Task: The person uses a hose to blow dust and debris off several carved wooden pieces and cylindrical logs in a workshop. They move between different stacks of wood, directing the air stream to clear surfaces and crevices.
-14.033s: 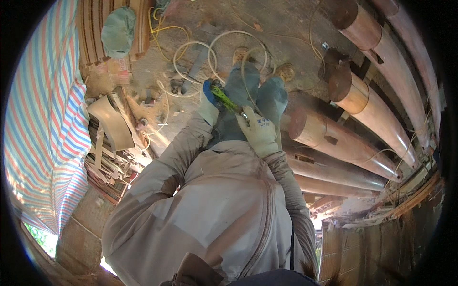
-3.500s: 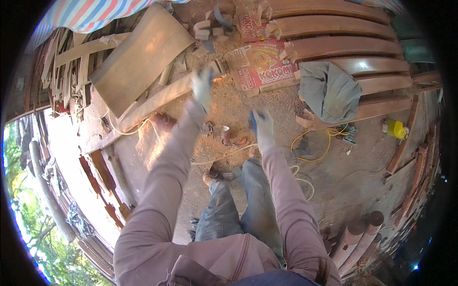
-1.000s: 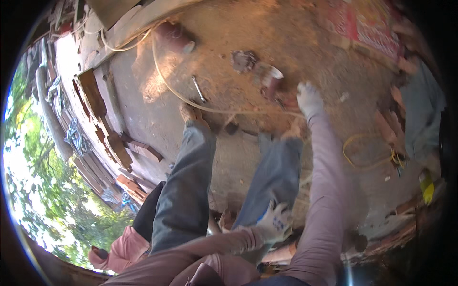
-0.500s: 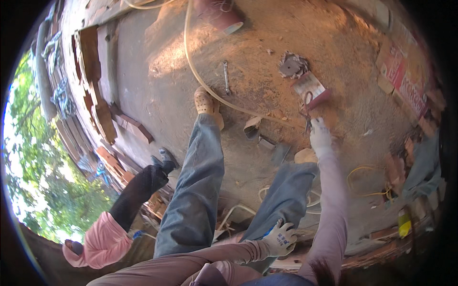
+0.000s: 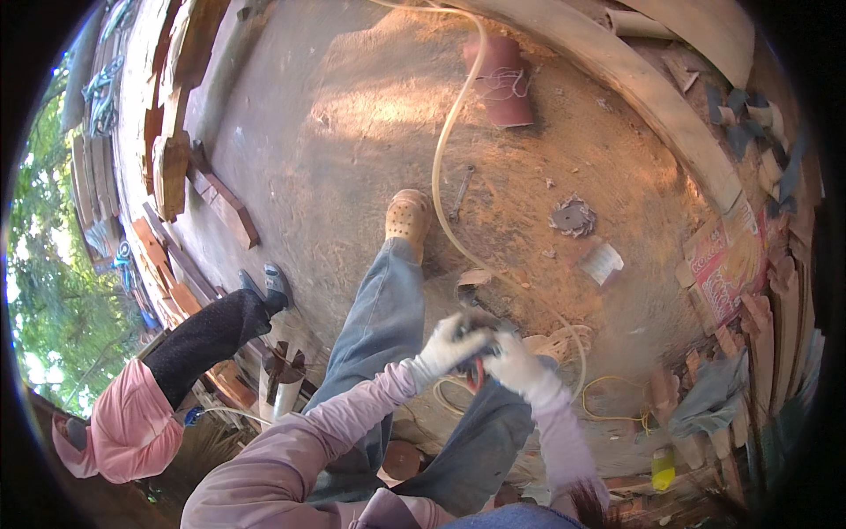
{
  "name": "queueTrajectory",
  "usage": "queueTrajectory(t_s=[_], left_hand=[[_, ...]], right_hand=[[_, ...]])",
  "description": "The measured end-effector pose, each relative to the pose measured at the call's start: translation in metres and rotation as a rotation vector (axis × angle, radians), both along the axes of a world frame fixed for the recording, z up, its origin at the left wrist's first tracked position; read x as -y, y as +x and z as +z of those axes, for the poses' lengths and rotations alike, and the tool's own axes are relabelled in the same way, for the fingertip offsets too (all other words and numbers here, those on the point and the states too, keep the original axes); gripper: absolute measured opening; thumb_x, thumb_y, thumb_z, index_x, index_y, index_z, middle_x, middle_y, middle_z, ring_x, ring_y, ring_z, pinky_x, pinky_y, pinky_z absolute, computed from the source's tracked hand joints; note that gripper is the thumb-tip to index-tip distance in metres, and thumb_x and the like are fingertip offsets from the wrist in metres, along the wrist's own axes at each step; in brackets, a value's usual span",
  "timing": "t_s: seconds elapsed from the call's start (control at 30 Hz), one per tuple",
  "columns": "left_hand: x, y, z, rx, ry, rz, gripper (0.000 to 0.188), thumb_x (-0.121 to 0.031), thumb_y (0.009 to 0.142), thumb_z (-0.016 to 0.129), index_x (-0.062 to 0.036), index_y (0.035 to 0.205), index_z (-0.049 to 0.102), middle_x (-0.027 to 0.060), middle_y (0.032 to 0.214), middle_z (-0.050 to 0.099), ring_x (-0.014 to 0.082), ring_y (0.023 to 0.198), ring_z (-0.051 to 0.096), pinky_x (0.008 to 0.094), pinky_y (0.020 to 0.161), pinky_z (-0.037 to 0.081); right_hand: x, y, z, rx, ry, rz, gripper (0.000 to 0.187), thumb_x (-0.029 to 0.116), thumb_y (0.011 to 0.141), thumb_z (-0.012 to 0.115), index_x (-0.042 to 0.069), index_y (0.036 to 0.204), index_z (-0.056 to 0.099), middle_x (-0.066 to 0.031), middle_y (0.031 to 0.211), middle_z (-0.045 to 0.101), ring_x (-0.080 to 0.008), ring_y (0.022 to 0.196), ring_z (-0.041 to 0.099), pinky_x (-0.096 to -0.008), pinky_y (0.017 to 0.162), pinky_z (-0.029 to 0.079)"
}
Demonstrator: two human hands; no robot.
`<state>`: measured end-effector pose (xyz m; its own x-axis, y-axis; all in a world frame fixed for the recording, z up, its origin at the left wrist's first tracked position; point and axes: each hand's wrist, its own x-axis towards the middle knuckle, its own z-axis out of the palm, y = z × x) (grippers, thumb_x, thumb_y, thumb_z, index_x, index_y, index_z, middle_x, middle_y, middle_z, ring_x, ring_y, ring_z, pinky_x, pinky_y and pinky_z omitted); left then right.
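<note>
In front of my right knee, my two white-gloved hands come together over a dark piece whose kind is blurred. My left hand point(image 5: 452, 346) has its fingers bent round the near side of that dark thing point(image 5: 478, 323). Closed beside it is my right hand point(image 5: 518, 364), with a red-handled tool point(image 5: 477, 376) at its palm side. The tool looks like scissors, but its working end is hidden by the gloves. On the floor ahead lie a toothed disc point(image 5: 574, 217), a sheet of reddish sandpaper point(image 5: 601, 263) with a pale back, and a wrench point(image 5: 461, 193).
A pale hose point(image 5: 438, 167) curves across the dusty floor past my clog point(image 5: 408, 216). A reddish roll point(image 5: 504, 84) lies farther off. Wood pieces point(image 5: 225, 207) line the left, where a person in pink point(image 5: 137, 423) sits. A red carton point(image 5: 724, 264) lies right.
My right hand has drawn back from the floor by the sandpaper, bringing the tool with it. My left hand has risen from my lap to meet it. The view has shifted.
</note>
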<state>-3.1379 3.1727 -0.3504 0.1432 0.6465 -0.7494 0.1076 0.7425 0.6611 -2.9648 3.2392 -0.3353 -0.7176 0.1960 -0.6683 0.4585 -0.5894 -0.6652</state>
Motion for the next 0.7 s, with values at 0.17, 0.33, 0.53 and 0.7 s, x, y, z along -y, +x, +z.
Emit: queueTrajectory(t_s=[0.17,0.33,0.53,0.7], left_hand=[[0.017,-0.05,-0.046,-0.197,-0.248,0.982,0.029,-0.034,0.094,0.053,-0.0054,0.095,0.057,0.0083,0.087,0.063,0.0166,0.076,0.06,0.032,0.065,0.049],[0.015,-0.073,-0.078,0.093,-0.574,1.073,0.058,-0.055,0.092,0.04,-0.0002,0.096,0.058,0.0243,0.075,0.064,0.0371,0.061,0.064,0.0506,0.051,0.054],[-0.022,-0.075,-0.073,-0.207,-0.264,1.028,0.035,-0.018,0.091,0.062,-0.0054,0.123,0.053,0.0003,0.094,0.057,0.0088,0.081,0.051,0.0225,0.074,0.045],[-0.049,-0.094,-0.074,-0.285,-0.113,0.751,0.042,-0.019,0.095,0.055,-0.0048,0.133,0.045,0.0048,0.114,0.056,0.0102,0.098,0.052,0.0264,0.086,0.044]], right_hand=[[-0.092,-0.071,-0.134,0.402,0.454,-0.196,0.024,0.032,0.084,0.06,0.01,0.091,0.067,-0.0157,0.084,0.067,-0.0335,0.085,0.064,-0.0416,0.076,0.05],[-0.127,-0.17,-0.286,0.834,0.603,-0.036,0.064,0.048,0.074,0.07,0.004,0.118,0.053,-0.0208,0.113,0.061,-0.0351,0.103,0.059,-0.0455,0.084,0.048],[-0.081,-0.216,-0.341,0.917,0.663,-0.403,0.031,0.016,0.082,0.058,0.005,0.109,0.048,-0.0195,0.099,0.06,-0.0377,0.093,0.06,-0.0463,0.078,0.047],[-0.084,-0.175,-0.275,0.653,0.846,-0.414,0.029,0.013,0.083,0.053,0.003,0.11,0.051,-0.0218,0.101,0.06,-0.0412,0.094,0.057,-0.0479,0.08,0.045]])
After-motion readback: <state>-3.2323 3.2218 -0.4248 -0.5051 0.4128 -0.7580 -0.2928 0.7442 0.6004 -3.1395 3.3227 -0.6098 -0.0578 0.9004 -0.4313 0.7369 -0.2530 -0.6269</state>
